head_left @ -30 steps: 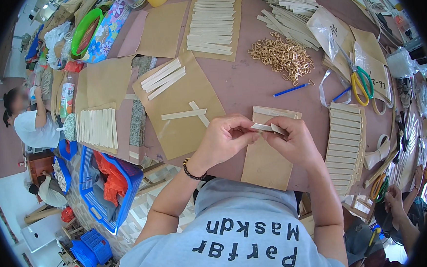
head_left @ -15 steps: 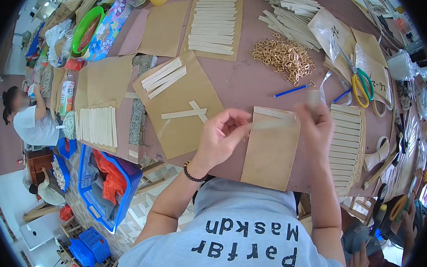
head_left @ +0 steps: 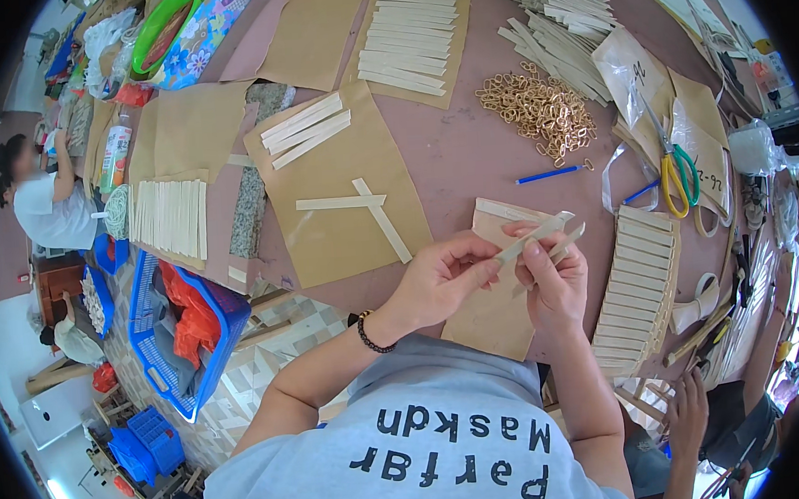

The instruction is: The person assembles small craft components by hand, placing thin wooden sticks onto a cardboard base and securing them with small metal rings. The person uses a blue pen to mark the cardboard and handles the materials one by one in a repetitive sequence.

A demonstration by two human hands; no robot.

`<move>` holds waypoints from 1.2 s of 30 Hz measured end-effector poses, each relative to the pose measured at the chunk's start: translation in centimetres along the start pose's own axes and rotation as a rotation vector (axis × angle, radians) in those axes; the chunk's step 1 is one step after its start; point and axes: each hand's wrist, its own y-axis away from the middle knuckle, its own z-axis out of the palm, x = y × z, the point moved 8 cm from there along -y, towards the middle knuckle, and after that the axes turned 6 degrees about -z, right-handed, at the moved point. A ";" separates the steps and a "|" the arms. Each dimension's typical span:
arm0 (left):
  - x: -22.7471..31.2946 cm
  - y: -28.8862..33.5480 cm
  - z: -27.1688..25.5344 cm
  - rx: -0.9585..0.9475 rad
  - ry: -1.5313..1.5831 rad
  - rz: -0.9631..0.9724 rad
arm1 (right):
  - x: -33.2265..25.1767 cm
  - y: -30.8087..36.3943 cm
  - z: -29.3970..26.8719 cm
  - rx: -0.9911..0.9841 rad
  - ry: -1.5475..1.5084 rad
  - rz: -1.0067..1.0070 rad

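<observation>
My left hand (head_left: 456, 275) pinches one end of a pale flat strip (head_left: 545, 229). My right hand (head_left: 555, 277) has its fingers closed on the same strip; a second pale end shows by its fingertips, and I cannot tell whether it belongs to the same piece. Both hands are held over a brown card sheet (head_left: 488, 328) at the table's near edge. Along the top of that sheet lies another pale strip (head_left: 505, 209), partly hidden by my right fingers. Left of the hands, two strips cross (head_left: 374, 205) on a larger brown sheet (head_left: 327, 258).
A card with a row of strips (head_left: 635, 290) lies to the right. Beyond are gold metal rings (head_left: 538, 113), a blue pen (head_left: 550, 174), scissors (head_left: 679, 177) and piled strips (head_left: 561, 47). A blue basket (head_left: 191, 354) stands at left. Another person's hand (head_left: 688, 406) shows at lower right.
My right hand has come left from beside the sheet to meet my left hand. The strip is now between both hands, and the view has shifted slightly.
</observation>
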 end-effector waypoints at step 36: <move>0.3 1.8 1.6 0.247 -1.515 0.431 | 2.2 -6.5 -0.6 -0.662 1.055 0.511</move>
